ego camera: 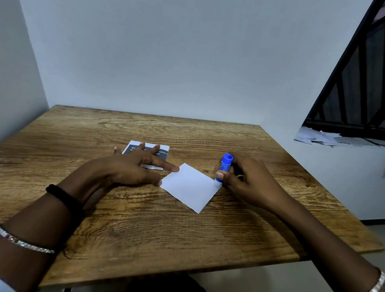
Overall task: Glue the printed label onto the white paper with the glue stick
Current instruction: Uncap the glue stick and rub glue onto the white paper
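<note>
The white paper [190,188] lay flat on the wooden bench [159,229], near its middle, turned so that one corner pointed toward the person. The printed label [162,155], dark with white letters and a white border, lay just behind and to the left of it, close to the paper but apart from it. Most of the text on the label was covered.

The left hand [127,167] rested over the label with its fingers straight and spread. Its index fingertip touched the paper's upper left edge, and its thumb tip touched the left corner. The right hand [250,183] gripped the blue glue stick [225,163], with the thumb lying across its lower part. The stick stood almost upright, and its lower end met the right corner of the paper. I could not tell if glue was exposed there.

A black band [64,197] circled the left wrist, and a silver bangle [23,242] sat on each forearm. A pale wall rose behind the bench. At the right was a dark barred window [366,88], with paper scraps [322,137] on its sill.
</note>
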